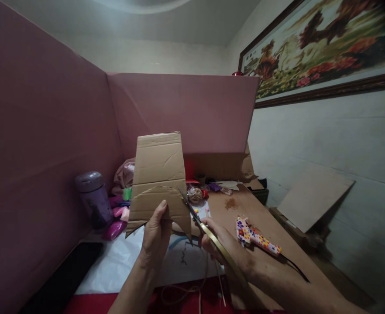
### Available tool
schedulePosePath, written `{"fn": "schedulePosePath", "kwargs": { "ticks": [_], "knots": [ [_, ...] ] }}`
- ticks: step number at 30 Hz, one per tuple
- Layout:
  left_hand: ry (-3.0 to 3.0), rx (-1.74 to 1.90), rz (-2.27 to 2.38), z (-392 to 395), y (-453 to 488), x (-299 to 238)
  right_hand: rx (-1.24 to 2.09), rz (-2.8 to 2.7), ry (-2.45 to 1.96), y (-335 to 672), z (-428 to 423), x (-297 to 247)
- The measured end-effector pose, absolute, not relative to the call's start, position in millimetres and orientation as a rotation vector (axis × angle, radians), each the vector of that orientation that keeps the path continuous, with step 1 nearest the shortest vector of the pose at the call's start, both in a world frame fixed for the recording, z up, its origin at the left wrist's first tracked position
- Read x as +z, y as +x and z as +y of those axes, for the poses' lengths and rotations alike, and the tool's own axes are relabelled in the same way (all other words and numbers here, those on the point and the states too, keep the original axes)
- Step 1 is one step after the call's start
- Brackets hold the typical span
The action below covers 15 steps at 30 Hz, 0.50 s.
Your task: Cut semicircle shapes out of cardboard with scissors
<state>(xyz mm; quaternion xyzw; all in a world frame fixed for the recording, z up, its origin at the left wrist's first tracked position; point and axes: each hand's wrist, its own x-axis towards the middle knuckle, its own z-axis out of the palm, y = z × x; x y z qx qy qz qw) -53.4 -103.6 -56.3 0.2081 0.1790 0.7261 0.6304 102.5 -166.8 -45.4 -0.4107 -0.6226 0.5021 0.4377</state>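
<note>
Your left hand [156,229] and right hand [220,237] are ungloved; your left forearm [135,281] and right forearm [280,277] are bare as far as they show; your left thumb [161,208] has a rounded tip; both forearms broaden toward the elbow; a smudge or shadow [250,261], unclear which, marks your right one.

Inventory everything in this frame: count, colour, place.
Cardboard piece: 1, brown, centre
Scissors: 1, gold-handled, cardboard's right edge
Glue gun: 1, flower-patterned, right
Twine ball: 1, tan, behind scissors
Lidded bottle: 1, purple, left
Cloth bundle: 1, pink, behind cardboard, left
Sheet: 1, white, below cardboard
Surface: 1, red, bottom
Flat object: 1, black, lower left
Table: 1, brown, lower right
Panels: 2, pink, left and back
Framed picture: 1, multicoloured, upper right
Leaning board: 1, tan, right
Small items: count unclear, mixed, middle
Left hand: 1, bare, holding cardboard
Right hand: 1, bare, holding scissors
</note>
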Motion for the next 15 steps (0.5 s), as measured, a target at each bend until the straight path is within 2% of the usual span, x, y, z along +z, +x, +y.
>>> {"fn": "schedulePosePath", "kwargs": {
  "ticks": [15],
  "knots": [
    [0.48,1.713,0.446,-106.5,-52.2,-54.7,1.187,-1.452,-1.092,100.1,-167.5,-54.6]
  ]
}}
